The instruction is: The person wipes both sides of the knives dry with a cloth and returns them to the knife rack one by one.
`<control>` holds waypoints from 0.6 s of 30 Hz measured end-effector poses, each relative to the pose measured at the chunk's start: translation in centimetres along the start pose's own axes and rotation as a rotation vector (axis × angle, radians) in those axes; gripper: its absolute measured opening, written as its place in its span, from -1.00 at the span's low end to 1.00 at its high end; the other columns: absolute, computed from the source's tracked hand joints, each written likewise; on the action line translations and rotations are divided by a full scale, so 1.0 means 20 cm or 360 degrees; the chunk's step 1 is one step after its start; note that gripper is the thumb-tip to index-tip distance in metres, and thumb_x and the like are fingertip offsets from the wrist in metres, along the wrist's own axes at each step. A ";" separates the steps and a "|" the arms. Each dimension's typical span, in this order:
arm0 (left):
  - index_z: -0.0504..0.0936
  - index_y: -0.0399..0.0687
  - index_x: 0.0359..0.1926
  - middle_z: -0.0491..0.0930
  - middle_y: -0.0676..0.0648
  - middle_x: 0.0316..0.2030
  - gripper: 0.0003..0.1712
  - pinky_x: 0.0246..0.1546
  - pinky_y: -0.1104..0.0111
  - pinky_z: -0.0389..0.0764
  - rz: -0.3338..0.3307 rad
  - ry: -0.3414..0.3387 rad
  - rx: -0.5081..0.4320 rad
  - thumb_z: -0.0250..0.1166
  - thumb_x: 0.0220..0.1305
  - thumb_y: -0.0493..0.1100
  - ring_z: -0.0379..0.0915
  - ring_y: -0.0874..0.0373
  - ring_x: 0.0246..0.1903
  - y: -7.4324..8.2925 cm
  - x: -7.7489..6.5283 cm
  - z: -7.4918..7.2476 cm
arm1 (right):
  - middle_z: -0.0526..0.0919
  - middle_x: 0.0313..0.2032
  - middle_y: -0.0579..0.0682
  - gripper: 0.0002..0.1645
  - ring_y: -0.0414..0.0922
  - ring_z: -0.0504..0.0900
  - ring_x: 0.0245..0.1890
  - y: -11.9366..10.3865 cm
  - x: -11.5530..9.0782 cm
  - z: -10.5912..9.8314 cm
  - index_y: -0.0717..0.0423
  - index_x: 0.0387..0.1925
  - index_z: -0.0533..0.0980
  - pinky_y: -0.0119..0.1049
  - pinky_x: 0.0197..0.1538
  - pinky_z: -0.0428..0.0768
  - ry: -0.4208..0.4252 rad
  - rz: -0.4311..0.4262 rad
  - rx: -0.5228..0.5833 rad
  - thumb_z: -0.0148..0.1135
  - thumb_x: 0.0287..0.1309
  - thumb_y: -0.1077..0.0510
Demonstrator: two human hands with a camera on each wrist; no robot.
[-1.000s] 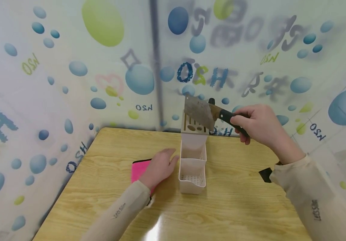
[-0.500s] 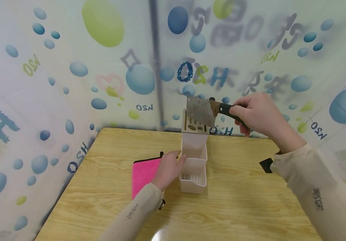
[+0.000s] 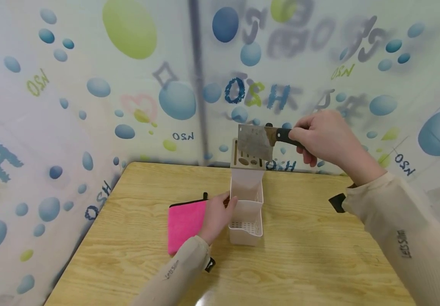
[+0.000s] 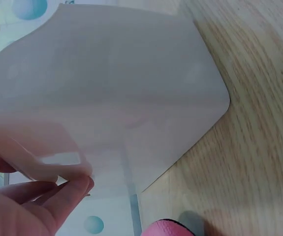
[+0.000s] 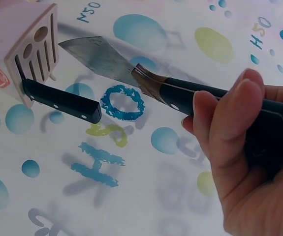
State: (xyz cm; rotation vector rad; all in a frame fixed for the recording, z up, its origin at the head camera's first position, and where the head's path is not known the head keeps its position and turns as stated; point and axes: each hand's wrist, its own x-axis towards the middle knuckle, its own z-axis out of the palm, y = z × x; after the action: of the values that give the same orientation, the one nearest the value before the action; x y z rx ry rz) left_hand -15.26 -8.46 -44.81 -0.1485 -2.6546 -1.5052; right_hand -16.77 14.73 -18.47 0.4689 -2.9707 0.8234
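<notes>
In the head view, my right hand grips the black handle of a cleaver. Its grey blade points left, above and in front of the slotted top of a pale plastic knife holder. A second knife's black handle sticks out of a slot in the right wrist view; its blade is hidden inside. My left hand holds the holder's left side by the step between its two open compartments. In the left wrist view, the thumb and fingers pinch the edge of the holder's wall.
A pink cloth with black edging lies left of the holder, partly behind the left hand. The wooden table meets a wall printed with bubbles and letters, close behind the holder.
My left hand has moved right, from over the pink cloth onto the holder. The cleaver has swung from a downward slant to nearly level, and my right hand has risen slightly.
</notes>
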 end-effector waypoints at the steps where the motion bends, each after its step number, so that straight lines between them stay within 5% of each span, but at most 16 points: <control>1: 0.60 -0.42 0.23 0.73 -0.30 -0.01 -0.56 -0.05 0.09 0.77 -0.0002 0.0005 -0.0006 0.20 0.53 -0.16 0.72 -0.09 -0.04 0.00 0.00 0.00 | 0.58 -0.77 0.02 -0.54 -0.01 0.61 -0.71 0.00 0.01 0.00 0.12 -0.59 0.62 -0.11 -0.20 0.60 -0.0002 -0.0007 -0.0012 0.01 0.42 0.11; 5: 0.61 -0.42 0.23 0.74 -0.29 -0.02 -0.56 -0.09 0.13 0.78 -0.0002 0.0017 0.0001 0.20 0.53 -0.16 0.72 -0.03 -0.08 0.00 0.00 0.00 | 0.59 -0.75 0.02 -0.51 -0.01 0.62 -0.71 -0.02 0.03 -0.01 0.12 -0.62 0.62 -0.06 -0.10 0.62 -0.0023 0.0017 -0.0034 0.00 0.41 0.11; 12: 0.68 -0.37 0.14 0.76 -0.18 -0.28 -0.60 -0.42 0.37 0.64 0.0026 0.0032 0.0045 0.21 0.53 -0.12 0.51 0.20 -0.42 -0.01 0.01 0.01 | 0.59 -0.75 0.01 -0.52 -0.01 0.62 -0.72 -0.05 0.09 -0.01 0.15 -0.60 0.59 -0.12 -0.22 0.58 -0.0090 0.0059 -0.0062 -0.04 0.41 0.12; 18: 0.71 -0.35 0.09 0.71 -0.13 -0.38 -0.62 -0.52 0.43 0.53 0.0023 0.0033 0.0046 0.21 0.53 -0.12 0.43 0.22 -0.49 -0.02 0.01 0.01 | 0.60 -0.73 0.03 -0.52 0.00 0.63 -0.72 -0.08 0.12 0.00 0.17 -0.56 0.63 -0.12 -0.23 0.60 -0.0120 0.0092 -0.0046 -0.05 0.42 0.13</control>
State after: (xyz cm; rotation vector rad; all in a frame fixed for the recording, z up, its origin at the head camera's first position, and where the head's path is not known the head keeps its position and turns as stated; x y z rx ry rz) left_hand -15.42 -8.52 -45.12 -0.1487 -2.6517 -1.4557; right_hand -18.68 12.82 -17.37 0.4246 -3.0743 0.7832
